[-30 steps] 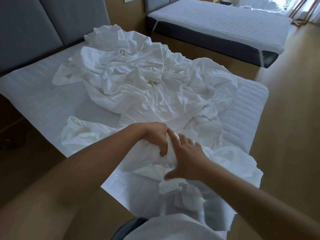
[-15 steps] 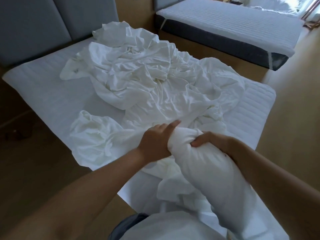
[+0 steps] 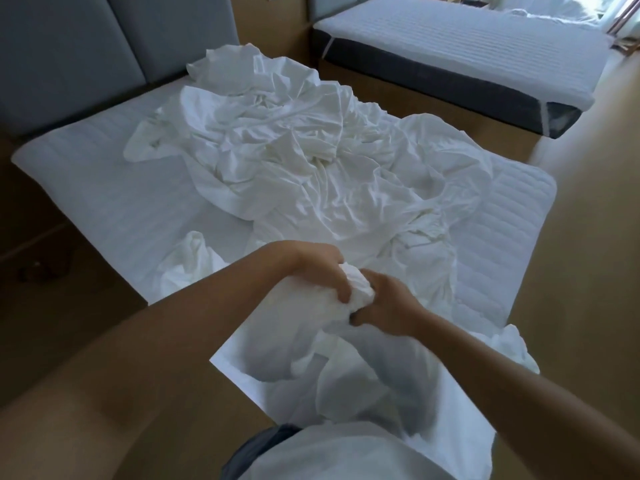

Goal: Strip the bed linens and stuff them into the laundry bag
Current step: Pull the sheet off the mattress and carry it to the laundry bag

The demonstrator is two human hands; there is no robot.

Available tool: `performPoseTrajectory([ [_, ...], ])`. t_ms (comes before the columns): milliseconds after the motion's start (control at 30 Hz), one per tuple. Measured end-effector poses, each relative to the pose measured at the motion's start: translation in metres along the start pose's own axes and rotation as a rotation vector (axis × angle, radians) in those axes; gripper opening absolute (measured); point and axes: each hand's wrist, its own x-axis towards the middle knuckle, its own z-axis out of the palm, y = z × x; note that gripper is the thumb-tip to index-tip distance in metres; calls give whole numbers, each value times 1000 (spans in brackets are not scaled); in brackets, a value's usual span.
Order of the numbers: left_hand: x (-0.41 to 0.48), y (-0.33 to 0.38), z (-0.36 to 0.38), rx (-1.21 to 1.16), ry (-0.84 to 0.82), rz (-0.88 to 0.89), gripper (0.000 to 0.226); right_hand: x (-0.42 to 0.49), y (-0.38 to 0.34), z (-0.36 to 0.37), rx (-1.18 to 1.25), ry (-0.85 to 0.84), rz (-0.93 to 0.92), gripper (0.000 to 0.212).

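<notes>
Two grips gather one sheet end at the foot of the bed.
The left grip [image 3: 311,270] and right grip [image 3: 388,306] both curl tightly round a wad of sheet [image 3: 356,289], held close together, probably to bunch the length hanging below small enough for stuffing. The remaining linens [image 3: 311,161] lie heaped on the mattress [image 3: 97,188], stripped but uncollected. No laundry bag can be identified in view.

Likely a hotel room: near bed [image 3: 104,202], second bed [image 3: 467,53], padded headboard [image 3: 69,57].
</notes>
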Motion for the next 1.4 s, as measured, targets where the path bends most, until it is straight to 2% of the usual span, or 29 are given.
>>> performPoseTrajectory([
  [33,-2,3,8,188,120,-1,59,6,4,-8,143,-108,64,51],
  [100,-10,8,38,525,492,35,76,10,7,-25,338,-338,189,44],
  [167,-17,8,75,575,897,233,72,10,11,-41,422,-474,258,40],
  [233,-14,6,103,535,1052,469,74,9,14,-53,520,-536,300,40],
  [267,-11,3,113,517,1033,528,82,8,10,-55,585,-542,338,28],
  [300,-9,3,119,520,1004,549,92,6,6,-57,630,-514,335,5],
  [367,-3,6,121,574,1023,546,98,8,7,-57,649,-419,379,48],
  [400,3,6,117,581,1063,554,90,3,6,-60,664,-397,387,48],
  [467,15,5,100,507,1130,628,71,-5,-2,-62,758,-474,398,10],
  [500,21,3,90,461,1131,688,62,-9,-4,-63,747,-510,426,24],
  [533,26,2,81,435,1086,734,51,-12,-3,-63,659,-510,469,38],
  [600,30,3,67,442,896,716,28,-22,-10,-62,453,-419,531,32],
  [667,29,11,55,516,652,475,22,-24,-9,-59,221,-182,433,28],
  [700,29,14,50,521,540,320,21,-26,-7,-57,102,-76,318,46],
  [733,29,13,43,483,428,190,21,-29,-5,-50,-23,-27,230,74],
  [767,29,11,35,403,333,104,21,-33,-2,-39,-130,-34,158,100],
  [800,28,9,27,309,264,72,22,-39,0,-26,-268,-39,95,118],
  [833,26,6,20,221,207,81,22,-42,5,-10,-414,4,47,126],
  [867,22,5,13,138,147,107,19,-41,12,3,-483,125,-24,125],
  [933,11,2,2,11,24,128,16,-28,21,16,-346,427,-155,99],
  [1000,6,-1,-7,-17,-32,49,27,-16,12,7,-162,465,-110,62],
  [1067,2,-2,-7,52,41,-50,52,-5,6,-5,-178,305,9,35],
  [1100,-1,1,1,164,151,-90,67,-1,4,-11,-117,220,50,27],
  [1167,-14,7,31,399,435,-98,92,5,-2,-23,111,45,133,29],
  [1200,-22,11,51,427,503,-62,100,7,-1,-28,202,-22,183,32],
  [1267,-34,8,92,404,469,16,116,8,0,-36,303,-164,222,33],
  [1300,-35,2,106,397,499,70,120,8,0,-37,351,-235,223,37],
  [1333,-31,-8,111,407,641,174,119,8,-1,-39,427,-298,228,38],
  [1400,-14,-20,108,461,1007,502,95,3,-6,-39,631,-355,268,26],
])
